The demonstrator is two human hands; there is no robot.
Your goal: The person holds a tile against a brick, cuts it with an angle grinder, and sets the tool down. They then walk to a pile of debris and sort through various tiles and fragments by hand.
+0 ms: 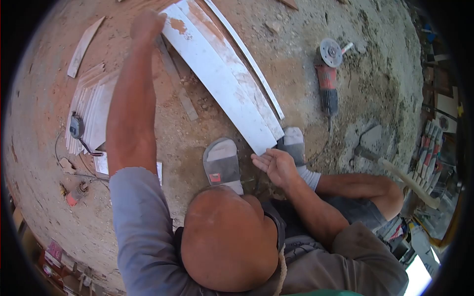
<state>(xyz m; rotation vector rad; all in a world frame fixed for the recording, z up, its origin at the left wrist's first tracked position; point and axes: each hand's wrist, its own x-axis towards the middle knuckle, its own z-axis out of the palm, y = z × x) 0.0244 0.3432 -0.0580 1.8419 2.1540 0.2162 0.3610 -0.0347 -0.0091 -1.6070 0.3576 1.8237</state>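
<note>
A long white strip [217, 79], like cut tile with a brown patch at its far end, slants across the ground before me. My left hand [147, 25] is closed at its far left corner, fingers partly hidden. At the near end is my right hand [277, 166], fingers stretched out and apart, the tips at the strip's edge. Beneath and beside it lies a second, dust-stained white strip [242, 86]. A narrow white strip [249, 61] rests farther right. My sandalled feet, the left sandal [221, 160] among them, are close to the near end.
An angle grinder [327, 79] lies on the dirt at right. A wooden-handled tool [400, 175] is nearer. At left, a tape measure [76, 126] sits on stacked white strips [94, 108], with a red tool [77, 194] below. Assorted items [434, 153] line the right edge.
</note>
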